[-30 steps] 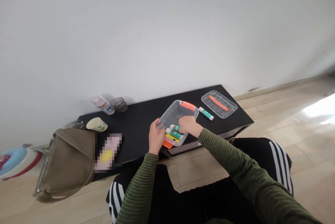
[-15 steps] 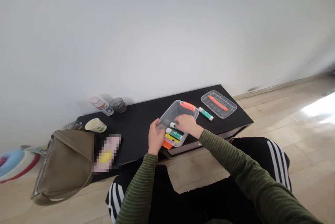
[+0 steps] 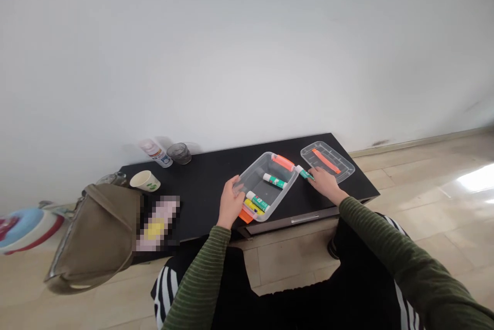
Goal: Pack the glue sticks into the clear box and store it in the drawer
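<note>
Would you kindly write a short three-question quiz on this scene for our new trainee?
1. Multiple choice: What is the left hand holding?
a) the paper cup
b) the clear box
c) the brown bag

2. True or false: The clear lid with the orange strip lies on the black table, off the box.

3. Fill in the number: The right hand is at one green-and-white tube outside the box, and ____ more such tubes lie inside it.

Key: 1. b; 2. true; 3. two.
</note>
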Tool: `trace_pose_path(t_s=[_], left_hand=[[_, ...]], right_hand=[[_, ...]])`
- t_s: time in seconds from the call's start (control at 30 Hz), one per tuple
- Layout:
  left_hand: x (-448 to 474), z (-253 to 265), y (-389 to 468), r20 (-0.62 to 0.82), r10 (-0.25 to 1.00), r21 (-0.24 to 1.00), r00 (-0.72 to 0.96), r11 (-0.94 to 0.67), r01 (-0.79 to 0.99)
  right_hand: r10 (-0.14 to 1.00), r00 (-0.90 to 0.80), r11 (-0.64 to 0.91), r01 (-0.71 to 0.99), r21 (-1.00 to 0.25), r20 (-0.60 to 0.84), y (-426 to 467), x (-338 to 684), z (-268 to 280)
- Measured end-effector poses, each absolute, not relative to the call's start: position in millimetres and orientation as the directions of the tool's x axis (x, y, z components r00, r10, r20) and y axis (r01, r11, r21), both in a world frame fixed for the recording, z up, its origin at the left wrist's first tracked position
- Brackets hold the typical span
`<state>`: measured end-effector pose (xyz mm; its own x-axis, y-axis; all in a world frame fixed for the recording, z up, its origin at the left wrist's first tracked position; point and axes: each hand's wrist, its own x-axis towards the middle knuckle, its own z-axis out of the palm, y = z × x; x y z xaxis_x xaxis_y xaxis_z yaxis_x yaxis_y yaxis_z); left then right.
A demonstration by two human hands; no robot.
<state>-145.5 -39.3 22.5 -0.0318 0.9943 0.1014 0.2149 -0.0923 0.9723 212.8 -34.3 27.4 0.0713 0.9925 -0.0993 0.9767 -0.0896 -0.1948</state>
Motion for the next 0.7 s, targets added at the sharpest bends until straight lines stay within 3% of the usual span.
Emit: trace_pose_path(t_s=[0.2,0.33,0.43,0.53,0.63,0.7], left_hand=[[-142,29,-29,0.102,0.995,0.971,0.021,-0.104,0.216],[-142,32,-19,0.084,0.992,0.972,0.092,-0.102,0.213],[-143,36,-10,0.080,0.985,0.971,0.153,-0.112,0.210],[-142,39,-3,0.072,0.972,0.972,0.225,-0.119,0.203],[-138,40,2,0.073,0.962,0.973,0.262,-0.126,0.194],[-135,41,4,0.076,0.960,0.972,0.271,-0.132,0.194]], right_hand=[[0.982,0.104,-0.123,0.985,-0.118,-0.155,-28,205,5],[0.968,0.190,-0.224,0.950,-0.219,-0.165,-25,207,1],[0.965,0.257,-0.214,0.878,-0.428,0.045,-27,214,14],[0.894,0.299,-0.066,0.824,-0.562,0.334,-36,215,37],[0.864,0.199,0.106,0.825,-0.555,0.461,-43,200,61],[0.905,0.045,0.194,0.840,-0.506,0.422,-44,179,74]])
